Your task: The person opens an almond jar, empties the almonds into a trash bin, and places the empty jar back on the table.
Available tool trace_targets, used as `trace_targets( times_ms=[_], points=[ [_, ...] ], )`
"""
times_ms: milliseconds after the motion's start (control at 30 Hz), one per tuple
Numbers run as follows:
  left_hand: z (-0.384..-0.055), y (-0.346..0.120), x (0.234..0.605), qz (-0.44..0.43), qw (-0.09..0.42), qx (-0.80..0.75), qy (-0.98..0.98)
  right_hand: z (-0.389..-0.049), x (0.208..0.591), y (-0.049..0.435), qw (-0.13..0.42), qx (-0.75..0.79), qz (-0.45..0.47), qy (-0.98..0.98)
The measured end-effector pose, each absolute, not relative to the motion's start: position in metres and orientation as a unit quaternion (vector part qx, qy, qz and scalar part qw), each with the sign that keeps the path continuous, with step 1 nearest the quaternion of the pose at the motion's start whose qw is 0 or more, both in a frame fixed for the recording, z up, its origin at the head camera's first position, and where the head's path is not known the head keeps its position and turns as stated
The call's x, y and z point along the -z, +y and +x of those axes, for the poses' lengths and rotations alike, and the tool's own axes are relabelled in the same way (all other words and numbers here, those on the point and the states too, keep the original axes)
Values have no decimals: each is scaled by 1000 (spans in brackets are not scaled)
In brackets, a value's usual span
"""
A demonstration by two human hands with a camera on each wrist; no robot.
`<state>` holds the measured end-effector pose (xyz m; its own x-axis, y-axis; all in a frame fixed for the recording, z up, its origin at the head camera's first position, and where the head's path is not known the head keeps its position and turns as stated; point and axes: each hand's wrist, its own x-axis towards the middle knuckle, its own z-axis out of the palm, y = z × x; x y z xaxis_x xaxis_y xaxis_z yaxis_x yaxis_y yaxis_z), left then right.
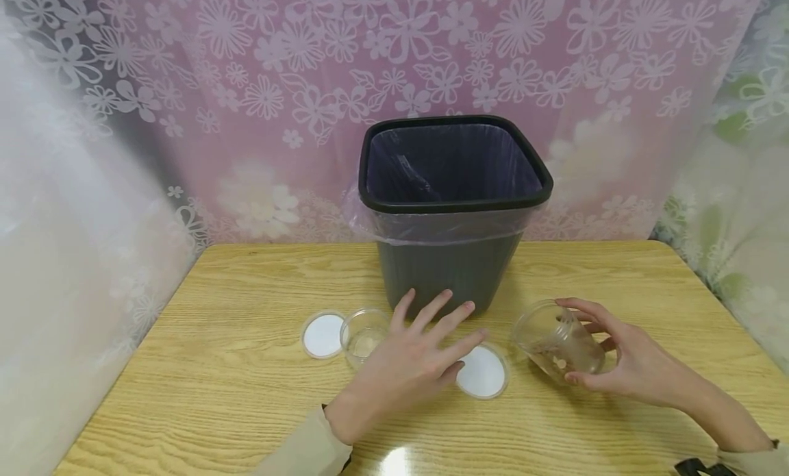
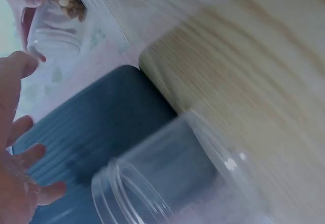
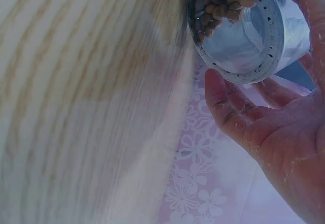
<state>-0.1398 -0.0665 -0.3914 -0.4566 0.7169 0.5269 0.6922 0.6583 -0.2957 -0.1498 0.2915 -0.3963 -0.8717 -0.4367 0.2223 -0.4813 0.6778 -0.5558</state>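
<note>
My right hand (image 1: 629,359) grips a clear plastic jar (image 1: 542,339), tilted with its mouth toward the left. Small brown nut-like pieces (image 3: 223,5) and a pale one lie in the jar, gathered at one side near its base. My left hand (image 1: 416,356) holds nothing, fingers spread, over the middle of the table. Under and beside it are a second clear jar (image 1: 354,339), upright and partly hidden by the hand, and a round white lid (image 1: 483,373) near the thumb. In the left wrist view that second jar (image 2: 152,178) appears close up.
A dark grey waste bin (image 1: 456,257) with a black rim and thin liner stands just beyond my left fingertips. Another round white lid (image 1: 322,335) lies left of the second jar on the wooden table (image 1: 216,394). A pink flowered curtain (image 1: 277,120) hangs behind.
</note>
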Motion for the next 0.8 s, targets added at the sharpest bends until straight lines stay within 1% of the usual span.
trace_targets(
  times_ms=[133, 200, 633, 800],
  points=[
    [-145, -74, 390, -421, 388, -19, -819, -149, 397, 292, 39, -318, 249, -914],
    [-147, -78, 387, -423, 404, -10, -811, -149, 397, 293, 43, -319, 248, -914],
    [-150, -101, 373, -409, 449, 37, -793, -148, 400, 300, 77, -290, 217, -929],
    [-152, -110, 368, -397, 465, 56, -789, -150, 401, 301, 115, -300, 240, -916]
  ],
)
